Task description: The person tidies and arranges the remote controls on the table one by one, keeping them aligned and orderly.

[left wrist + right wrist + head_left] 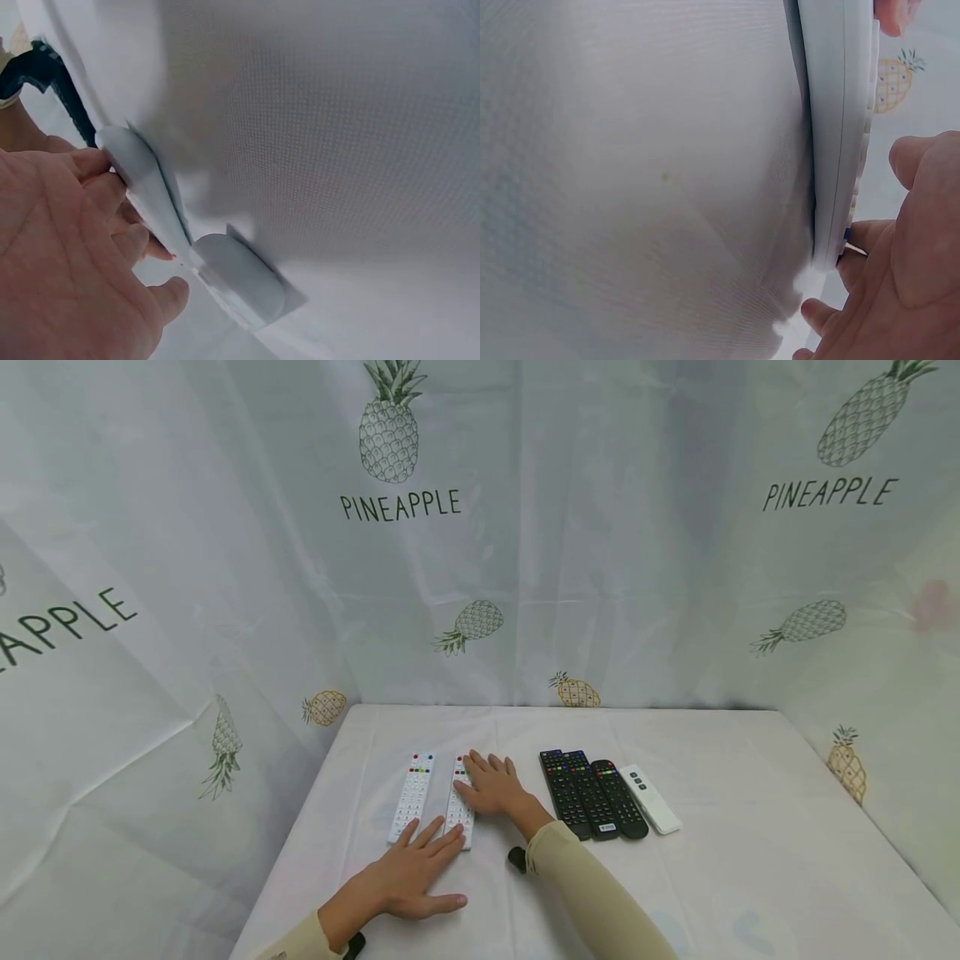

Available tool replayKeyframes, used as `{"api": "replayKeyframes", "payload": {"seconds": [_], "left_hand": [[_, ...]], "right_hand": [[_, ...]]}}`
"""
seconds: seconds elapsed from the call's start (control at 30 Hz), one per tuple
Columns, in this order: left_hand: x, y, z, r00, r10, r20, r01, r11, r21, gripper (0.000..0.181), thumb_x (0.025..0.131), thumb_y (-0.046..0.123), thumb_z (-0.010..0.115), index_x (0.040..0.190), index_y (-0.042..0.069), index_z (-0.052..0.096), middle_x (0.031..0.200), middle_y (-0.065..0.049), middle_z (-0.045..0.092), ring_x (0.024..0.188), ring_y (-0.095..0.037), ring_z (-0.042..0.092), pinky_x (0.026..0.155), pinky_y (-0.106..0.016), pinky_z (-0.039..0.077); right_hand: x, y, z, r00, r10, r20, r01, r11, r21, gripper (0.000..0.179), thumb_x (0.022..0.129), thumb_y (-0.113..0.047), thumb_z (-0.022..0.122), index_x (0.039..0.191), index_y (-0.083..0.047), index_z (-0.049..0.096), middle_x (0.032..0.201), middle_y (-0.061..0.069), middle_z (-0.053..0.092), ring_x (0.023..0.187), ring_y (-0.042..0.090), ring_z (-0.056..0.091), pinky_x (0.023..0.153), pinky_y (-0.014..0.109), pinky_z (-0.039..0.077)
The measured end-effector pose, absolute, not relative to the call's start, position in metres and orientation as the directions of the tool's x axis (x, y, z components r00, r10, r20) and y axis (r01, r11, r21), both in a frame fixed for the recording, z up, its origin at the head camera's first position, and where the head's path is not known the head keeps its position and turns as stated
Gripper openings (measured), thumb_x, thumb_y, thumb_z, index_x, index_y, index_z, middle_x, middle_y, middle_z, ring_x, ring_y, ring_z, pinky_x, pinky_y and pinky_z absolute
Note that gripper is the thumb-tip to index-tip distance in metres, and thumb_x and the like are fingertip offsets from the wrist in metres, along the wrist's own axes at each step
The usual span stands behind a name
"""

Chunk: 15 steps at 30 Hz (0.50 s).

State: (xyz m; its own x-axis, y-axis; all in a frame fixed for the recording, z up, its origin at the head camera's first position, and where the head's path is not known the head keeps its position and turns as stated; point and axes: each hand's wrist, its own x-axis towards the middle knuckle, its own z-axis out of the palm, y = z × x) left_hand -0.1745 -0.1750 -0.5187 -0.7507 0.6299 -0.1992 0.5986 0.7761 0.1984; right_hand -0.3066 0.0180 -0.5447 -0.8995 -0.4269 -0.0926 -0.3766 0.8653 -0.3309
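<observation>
the right white remote (pixel 457 812) is lying lengthwise between the two hands, its long axis running away from the person. the right hand (pixel 497 788) is spreading over its far end, fingers extended and grasping nothing; the left hand (pixel 408 878) is splaying at its near end, index finger touching that end, thumb standing out to the side, fingers likewise released. both hands are at this remote, so neither is plainly nearer. the left white remote (pixel 412 793) is lying just beside it, roughly parallel, with the left hand's outer fingers by its near end; whether they are touching it cannot be told.

both are showing pale, smooth plastic casings with rounded ends, rows of small raised keys and a few coloured buttons towards the far end. beyond the right hand, three black remotes (pixel 592 795) are sitting closely side by side, dark and densely keyed, the rightmost one having a rounder near end. a slim white remote (pixel 651 800) is lying next to them, nearly bare apart from a few dark buttons. beneath everything, a white, finely woven cloth is covering the worktop (pixel 720 860).
</observation>
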Motion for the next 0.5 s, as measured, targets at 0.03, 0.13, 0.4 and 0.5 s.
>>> {"api": "replayKeyframes", "payload": {"seconds": [0.03,0.13,0.4,0.5], "left_hand": [[-0.1747,-0.1749,-0.5192,-0.752,0.629,-0.198,0.598,0.777,0.196,0.090,0.090,0.079,0.034,0.158,0.019,0.028,0.165,0.004,0.022,0.154,-0.030,0.015,0.118,-0.064,0.013],[-0.1746,-0.1749,-0.5208,-0.752,0.630,-0.195,0.599,0.776,0.196,0.090,0.090,0.079,0.035,0.158,0.019,0.028,0.165,0.004,0.022,0.154,-0.030,0.014,0.118,-0.064,0.012],[-0.1725,-0.1751,-0.5212,-0.749,0.636,-0.184,0.606,0.771,0.197,0.091,0.090,0.079,0.034,0.157,0.017,0.029,0.165,0.001,0.022,0.154,-0.030,0.014,0.118,-0.065,0.013],[-0.1728,-0.1751,-0.5197,-0.749,0.636,-0.184,0.605,0.771,0.199,0.092,0.090,0.079,0.034,0.157,0.017,0.029,0.165,0.001,0.023,0.154,-0.030,0.015,0.118,-0.064,0.013]], "right_hand": [[-0.3065,0.0183,-0.5444,-0.899,-0.428,-0.088,-0.378,0.864,-0.333,0.068,0.102,-0.057,0.030,0.157,-0.017,0.030,0.164,0.003,0.025,0.149,0.038,0.026,0.119,0.061,0.014],[-0.3061,0.0187,-0.5438,-0.899,-0.431,-0.081,-0.380,0.858,-0.345,0.068,0.102,-0.057,0.030,0.156,-0.016,0.031,0.164,0.004,0.026,0.148,0.039,0.028,0.119,0.062,0.015],[-0.3042,0.0174,-0.5435,-0.903,-0.419,-0.095,-0.365,0.864,-0.348,0.070,0.101,-0.059,0.030,0.157,-0.017,0.030,0.165,0.003,0.025,0.149,0.038,0.026,0.120,0.061,0.013],[-0.3042,0.0171,-0.5436,-0.906,-0.412,-0.101,-0.357,0.870,-0.341,0.069,0.101,-0.059,0.031,0.157,-0.017,0.030,0.165,0.002,0.024,0.150,0.037,0.023,0.120,0.060,0.012]]}}
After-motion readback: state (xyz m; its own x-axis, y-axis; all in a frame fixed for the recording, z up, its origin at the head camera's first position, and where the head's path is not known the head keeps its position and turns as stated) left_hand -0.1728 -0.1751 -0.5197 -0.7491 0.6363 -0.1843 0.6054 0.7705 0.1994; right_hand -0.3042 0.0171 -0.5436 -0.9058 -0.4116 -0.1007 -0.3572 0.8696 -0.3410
